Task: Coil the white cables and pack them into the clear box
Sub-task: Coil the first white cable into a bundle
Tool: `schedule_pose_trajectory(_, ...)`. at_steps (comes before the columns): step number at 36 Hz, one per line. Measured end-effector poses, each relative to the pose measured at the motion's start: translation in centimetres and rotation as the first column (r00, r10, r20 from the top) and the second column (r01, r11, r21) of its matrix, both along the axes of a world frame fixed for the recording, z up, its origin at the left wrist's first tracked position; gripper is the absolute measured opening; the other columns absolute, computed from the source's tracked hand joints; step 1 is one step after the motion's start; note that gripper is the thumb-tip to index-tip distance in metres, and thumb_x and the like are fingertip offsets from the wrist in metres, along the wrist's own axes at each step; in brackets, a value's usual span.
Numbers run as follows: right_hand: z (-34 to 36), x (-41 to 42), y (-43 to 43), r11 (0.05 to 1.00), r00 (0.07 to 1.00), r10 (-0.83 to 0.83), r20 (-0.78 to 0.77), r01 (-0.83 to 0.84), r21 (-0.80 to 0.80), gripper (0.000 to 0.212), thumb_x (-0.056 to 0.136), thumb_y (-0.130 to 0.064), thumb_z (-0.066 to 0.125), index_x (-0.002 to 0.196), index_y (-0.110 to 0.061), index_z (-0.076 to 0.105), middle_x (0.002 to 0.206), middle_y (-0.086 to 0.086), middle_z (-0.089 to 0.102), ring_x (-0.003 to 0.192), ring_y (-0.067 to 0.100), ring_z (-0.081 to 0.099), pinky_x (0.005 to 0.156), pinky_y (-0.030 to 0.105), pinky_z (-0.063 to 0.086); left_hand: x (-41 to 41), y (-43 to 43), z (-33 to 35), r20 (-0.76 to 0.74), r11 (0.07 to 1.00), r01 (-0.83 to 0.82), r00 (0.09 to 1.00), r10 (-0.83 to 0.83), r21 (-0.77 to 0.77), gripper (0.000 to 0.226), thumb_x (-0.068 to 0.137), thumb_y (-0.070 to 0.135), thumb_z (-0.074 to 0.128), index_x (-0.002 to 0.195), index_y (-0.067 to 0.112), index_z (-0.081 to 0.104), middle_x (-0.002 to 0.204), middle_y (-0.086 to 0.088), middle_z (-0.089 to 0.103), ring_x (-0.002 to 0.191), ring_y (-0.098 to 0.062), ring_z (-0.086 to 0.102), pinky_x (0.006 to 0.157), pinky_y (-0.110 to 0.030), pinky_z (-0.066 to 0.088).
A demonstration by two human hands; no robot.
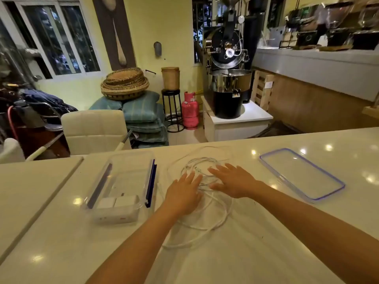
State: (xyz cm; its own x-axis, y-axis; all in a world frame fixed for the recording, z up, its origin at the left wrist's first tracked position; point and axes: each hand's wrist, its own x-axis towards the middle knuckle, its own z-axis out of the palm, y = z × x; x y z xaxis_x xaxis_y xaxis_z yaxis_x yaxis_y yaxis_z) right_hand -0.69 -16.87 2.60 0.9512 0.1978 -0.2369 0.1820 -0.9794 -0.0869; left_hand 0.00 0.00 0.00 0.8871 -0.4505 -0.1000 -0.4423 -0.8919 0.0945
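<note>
A loose tangle of white cables (213,220) lies spread on the white table (256,253) in front of me. My left hand (183,193) lies flat over the left part of the tangle, fingers straight. My right hand (235,181) lies flat over the right part, fingers spread. Neither hand holds a cable. The clear box (123,171) with blue side clips stands to the left of the cables, lid off. White power adapters (118,202) sit at its near end.
The clear lid (301,174) with a blue rim lies flat on the table to the right. A seam (51,193) splits the tabletop at the left. Beyond the far edge stand a cream chair (94,130), cushions and a coffee roaster (229,93).
</note>
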Motion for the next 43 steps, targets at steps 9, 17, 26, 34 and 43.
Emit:
schedule_pose_trajectory(9,-1.5,1.7,0.4,1.0,0.997,-0.024,0.072,0.023,0.012,0.055,0.096,-0.042,0.034,0.145,-0.021,0.022,0.151,0.003,0.031,0.136,0.025,0.032,0.108,0.038,0.03,0.6,0.0,-0.8,-0.039,0.998,-0.067,0.997,0.066,-0.01,0.058,0.097,0.033,0.033,0.147,0.024,0.007,0.158,-0.005,0.007,0.145,-0.024,0.011,0.114,-0.04,0.024)
schedule_pose_trajectory(17,-2.1,3.2,1.4,0.998,0.98,-0.056,0.189,0.053,0.018,0.036,0.096,-0.029,0.037,0.122,-0.01,0.051,0.126,0.01,0.057,0.116,0.029,0.051,0.091,0.039,0.043,1.5,0.0,0.0,-0.013,0.998,-0.058,0.998,0.058,0.016,0.059,0.097,0.031,0.034,0.148,0.018,0.006,0.157,-0.008,0.011,0.144,-0.024,0.015,0.112,-0.038,0.027)
schedule_pose_trajectory(26,-2.2,4.3,1.1,0.999,0.943,0.005,0.334,-0.018,0.036,0.028,0.097,-0.025,0.037,0.096,-0.009,0.059,0.104,0.014,0.066,0.097,0.031,0.06,0.065,0.031,0.032,2.5,-0.2,1.0,-0.02,0.994,-0.08,0.997,0.079,-0.07,0.055,0.098,0.033,0.03,0.147,0.016,0.01,0.157,-0.006,0.014,0.144,-0.021,0.016,0.112,-0.036,0.025)
schedule_pose_trajectory(34,2.4,4.4,0.6,0.982,0.892,-0.004,0.451,-0.082,0.171,0.022,0.096,-0.021,0.038,0.105,-0.015,0.057,0.107,0.007,0.064,0.098,0.026,0.057,0.074,0.035,0.044,4.4,0.1,5.3,-0.095,0.96,-0.039,0.995,0.013,-0.277,0.067,0.095,0.034,0.043,0.148,0.015,0.007,0.157,-0.003,0.014,0.143,-0.019,0.017,0.116,-0.033,0.021)
schedule_pose_trajectory(43,10.7,4.0,-0.2,0.923,0.836,0.12,0.535,-0.292,0.25,0.025,0.096,-0.019,0.041,0.106,-0.007,0.06,0.1,0.01,0.063,0.081,0.013,0.047,0.066,0.02,0.035,5.0,1.0,13.2,-0.342,0.707,-0.121,0.923,-0.179,-0.697,0.037,0.095,0.036,0.039,0.127,0.021,0.049,0.133,-0.006,0.052,0.123,-0.02,0.048,0.11,-0.039,0.035)
